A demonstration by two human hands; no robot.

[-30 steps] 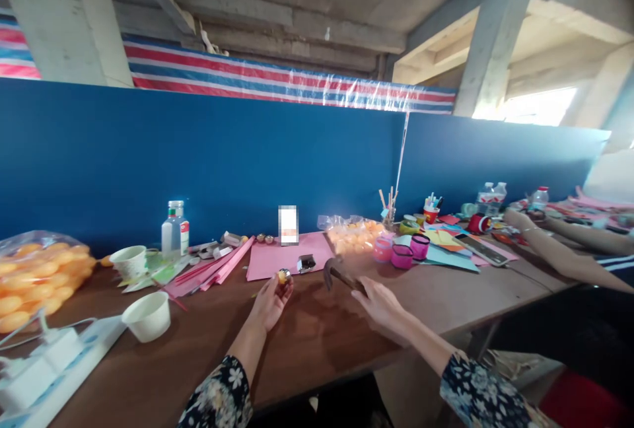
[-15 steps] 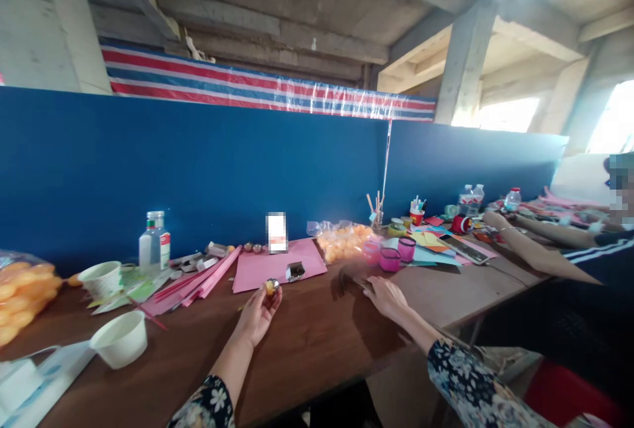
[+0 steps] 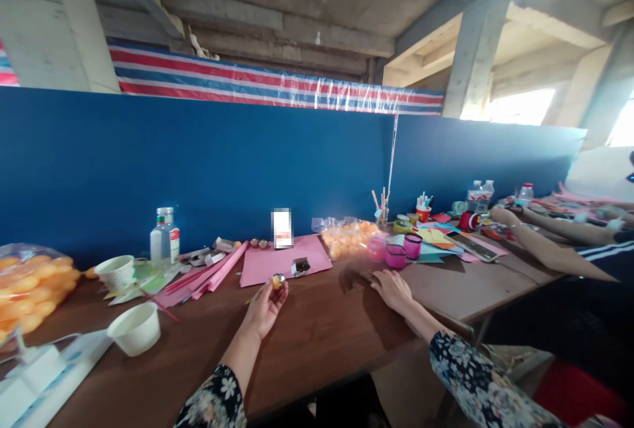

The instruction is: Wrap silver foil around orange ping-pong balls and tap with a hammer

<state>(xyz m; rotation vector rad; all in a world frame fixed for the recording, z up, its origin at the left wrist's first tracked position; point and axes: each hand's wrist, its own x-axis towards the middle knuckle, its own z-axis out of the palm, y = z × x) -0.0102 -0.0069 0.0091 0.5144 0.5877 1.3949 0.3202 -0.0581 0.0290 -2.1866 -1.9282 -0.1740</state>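
Between its thumb and fingers my left hand [image 3: 266, 309] holds a small ball [image 3: 278, 281], part yellow-orange and part shiny silver, above the brown table [image 3: 297, 349]. Just beyond it lies a pink sheet [image 3: 257, 264] with a small dark and silver foil piece [image 3: 300, 267] on its front part. My right hand [image 3: 392, 289] rests low over the table to the right, fingers pointing left at a dark blurred thing [image 3: 357, 277]. Whether the fingers grip it cannot be made out. Two dark silvery balls [image 3: 258, 243] sit behind the pink sheet.
Bags of orange balls lie at far left [image 3: 34, 289] and back centre [image 3: 349, 238]. A white bowl [image 3: 135, 329], paper cup [image 3: 116, 274], glass bottles [image 3: 165, 240] and power strip [image 3: 54, 382] stand left. Pink tape rolls [image 3: 395, 255], a phone [image 3: 473, 246] and another person's arms [image 3: 545, 243] are right.
The whole view has shifted slightly, with table items appearing further right. My left hand still holds the ball, and my right hand stays beside the dark blurred thing.
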